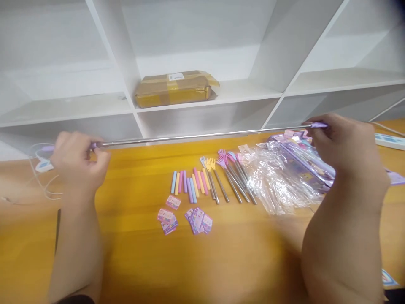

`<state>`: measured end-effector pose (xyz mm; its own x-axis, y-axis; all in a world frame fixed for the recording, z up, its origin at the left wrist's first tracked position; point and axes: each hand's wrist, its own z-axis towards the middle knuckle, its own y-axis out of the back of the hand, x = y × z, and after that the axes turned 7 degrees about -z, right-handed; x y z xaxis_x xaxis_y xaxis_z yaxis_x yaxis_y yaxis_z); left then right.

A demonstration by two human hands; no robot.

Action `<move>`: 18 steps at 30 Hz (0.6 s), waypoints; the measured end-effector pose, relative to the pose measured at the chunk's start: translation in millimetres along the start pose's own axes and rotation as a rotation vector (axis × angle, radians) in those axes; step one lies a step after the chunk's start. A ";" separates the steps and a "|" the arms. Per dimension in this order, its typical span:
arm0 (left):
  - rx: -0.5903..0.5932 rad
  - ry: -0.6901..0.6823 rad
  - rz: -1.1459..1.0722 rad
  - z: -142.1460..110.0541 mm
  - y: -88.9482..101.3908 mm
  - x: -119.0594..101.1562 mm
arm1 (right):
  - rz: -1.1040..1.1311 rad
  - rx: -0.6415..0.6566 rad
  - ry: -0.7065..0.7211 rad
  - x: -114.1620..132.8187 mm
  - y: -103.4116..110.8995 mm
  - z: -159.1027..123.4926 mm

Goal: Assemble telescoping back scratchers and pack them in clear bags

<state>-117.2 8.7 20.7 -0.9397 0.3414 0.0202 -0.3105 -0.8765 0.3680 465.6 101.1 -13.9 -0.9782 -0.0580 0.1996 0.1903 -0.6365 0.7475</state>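
Stretched out between my hands is a telescopic back scratcher [202,135], its thin metal rod drawn long above the far part of the table. My left hand [77,158] is closed around its purple handle. The purple head end sits in my right hand [343,137], partly covered by the fingers. Below the rod lie several short back scratchers [236,175] with coloured claw heads and metal rods. Beside them are several pastel handle tubes [190,185] in blue, yellow, pink and purple. Small printed cards [198,219] lie in loose groups nearer to me.
Clear plastic bags [278,181] and a purple pack [303,164] lie at the right, below my right hand. A taped cardboard box [174,88] rests on the white shelf [240,90] behind the wooden table [145,261]. White cables [46,190] run at the left.
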 end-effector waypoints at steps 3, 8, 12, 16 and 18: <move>-0.006 -0.043 -0.022 -0.2 1.7 1.2 | -0.043 0.003 0.008 2.8 3.1 1.4; -0.034 -0.055 -0.025 0.1 3.8 3.2 | -0.013 -0.013 -0.009 5.7 12.6 -0.3; -0.043 0.030 0.032 1.8 8.1 5.0 | 0.034 0.133 -0.082 7.8 24.3 -3.1; -0.060 0.075 0.048 3.6 6.6 6.7 | 0.023 0.202 -0.129 8.1 28.7 -3.5; -0.048 0.060 0.045 4.2 4.1 6.9 | 0.036 0.238 -0.141 6.6 27.0 -3.1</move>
<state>-124.4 8.9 26.3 -0.9594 0.2812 -0.0205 -0.2725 -0.9062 0.3233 464.0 81.1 5.7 -0.9522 0.0411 0.3026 0.2554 -0.4361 0.8629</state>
